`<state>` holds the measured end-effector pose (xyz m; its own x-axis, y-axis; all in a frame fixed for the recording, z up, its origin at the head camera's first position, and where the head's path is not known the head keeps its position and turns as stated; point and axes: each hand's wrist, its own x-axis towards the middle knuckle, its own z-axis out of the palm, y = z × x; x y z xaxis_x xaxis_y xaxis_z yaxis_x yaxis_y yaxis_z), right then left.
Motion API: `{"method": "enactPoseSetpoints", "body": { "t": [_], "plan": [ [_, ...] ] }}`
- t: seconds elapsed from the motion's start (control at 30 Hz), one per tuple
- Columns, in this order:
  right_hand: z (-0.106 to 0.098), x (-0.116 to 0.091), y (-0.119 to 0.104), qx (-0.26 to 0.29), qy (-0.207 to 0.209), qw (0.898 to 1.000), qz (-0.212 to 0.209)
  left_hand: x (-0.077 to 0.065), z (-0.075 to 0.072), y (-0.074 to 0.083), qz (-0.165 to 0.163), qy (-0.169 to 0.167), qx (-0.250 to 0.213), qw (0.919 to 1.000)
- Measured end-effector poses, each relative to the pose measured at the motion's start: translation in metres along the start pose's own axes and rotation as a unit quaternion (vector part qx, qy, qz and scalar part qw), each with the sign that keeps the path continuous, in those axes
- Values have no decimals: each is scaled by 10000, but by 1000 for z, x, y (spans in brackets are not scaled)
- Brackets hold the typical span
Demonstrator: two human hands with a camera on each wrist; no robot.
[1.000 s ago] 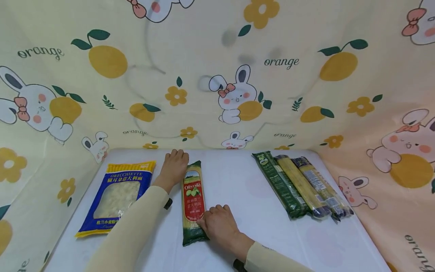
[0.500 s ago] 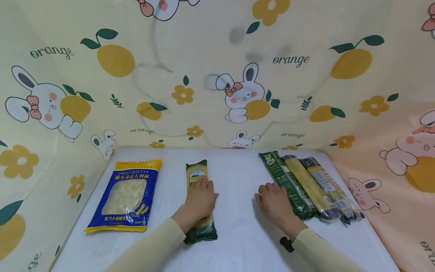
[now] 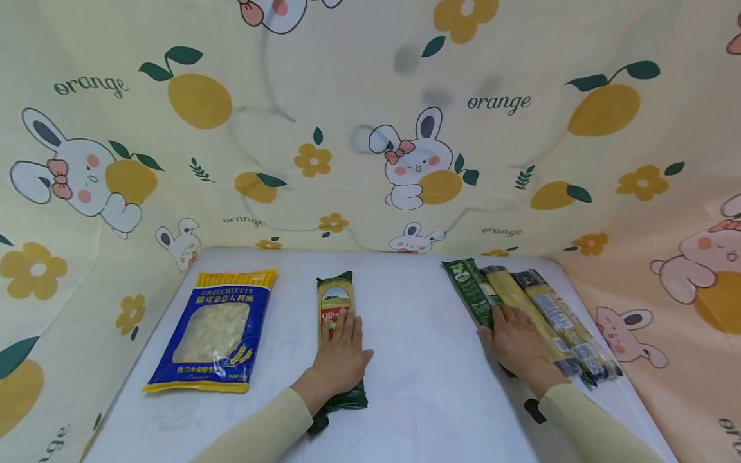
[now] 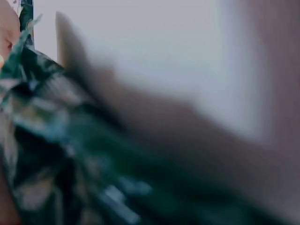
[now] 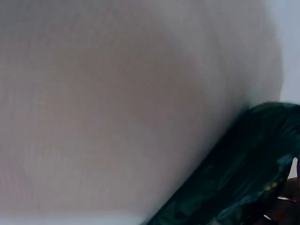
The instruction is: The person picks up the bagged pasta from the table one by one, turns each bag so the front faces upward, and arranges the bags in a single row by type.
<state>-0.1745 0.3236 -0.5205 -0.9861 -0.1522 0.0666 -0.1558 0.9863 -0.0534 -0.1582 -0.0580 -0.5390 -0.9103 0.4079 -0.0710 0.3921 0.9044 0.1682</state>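
A slim green-ended pasta packet with a red label [image 3: 334, 299] lies upright in the head view, mid-table. My left hand [image 3: 338, 360] rests on it with fingers straight, covering its middle. Its crinkled green wrapper [image 4: 70, 145] fills the lower left of the left wrist view, blurred. Over on the right, my right hand [image 3: 518, 341] grips the lower part of a green pasta packet [image 3: 470, 289], thumb along its left side and fingers over it. The green wrapper [image 5: 234, 173] also shows in the right wrist view, with dark fingers at its far side.
Beside the green packet lie a yellow pasta packet [image 3: 518, 292] and another clear-and-blue pasta packet [image 3: 558, 315], side by side at a slant. A wide blue-and-yellow orecchiette bag [image 3: 214, 331] lies on the left. The white table [image 3: 417, 399] backs onto a patterned cloth [image 3: 324, 77].
My left hand has moved from the middle packet's upper end down onto its middle. My right hand has left that packet's lower end, crossed rightward and taken hold of the green packet.
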Motion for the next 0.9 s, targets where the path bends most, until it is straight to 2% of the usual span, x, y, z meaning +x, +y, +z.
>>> {"method": "enactPoseSetpoints", "body": {
  "t": [0.1, 0.27, 0.63, 0.9],
  "plan": [
    [2, -1, -2, -3, -348, 9993, 131, -2, -1, -9, 77, -54, -7, 10000],
    [5, -6, -5, 13, -562, 9982, 218, -6, -5, -28, 135, -129, -32, 9998],
    [11, -10, -12, 143, -550, 9981, 253, -15, -10, -71, -222, -285, -56, 9993],
    [12, -13, -25, 477, -626, 9964, 327, -28, -12, -97, -156, -174, -188, 9995]
  ]
}}
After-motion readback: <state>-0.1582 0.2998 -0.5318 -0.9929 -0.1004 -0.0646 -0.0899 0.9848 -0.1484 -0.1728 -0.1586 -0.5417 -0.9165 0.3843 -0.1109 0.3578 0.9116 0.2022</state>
